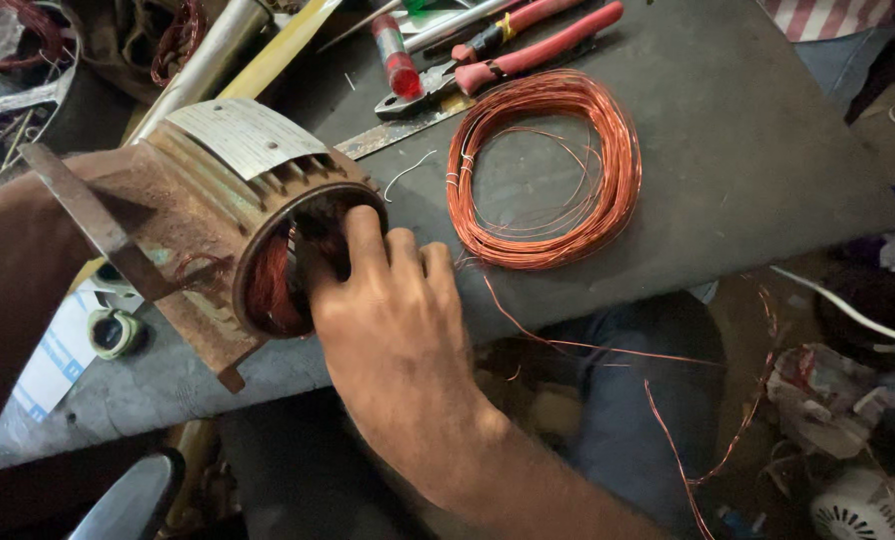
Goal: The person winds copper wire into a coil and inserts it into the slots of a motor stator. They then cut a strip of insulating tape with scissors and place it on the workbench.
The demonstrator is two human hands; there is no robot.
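Now, right hand (398, 320), grip curled, fingertips inside rusty motor housing (213, 215), pinching its copper windings (268, 290).

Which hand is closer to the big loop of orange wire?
Right. The right hand sits just beside the wire coil, fingers in the rusty motor housing; the left arm is behind the housing, farther away.

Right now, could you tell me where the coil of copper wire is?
In the head view, the coil of copper wire lies flat on the dark table, right of the right hand, just below the red-handled pliers.
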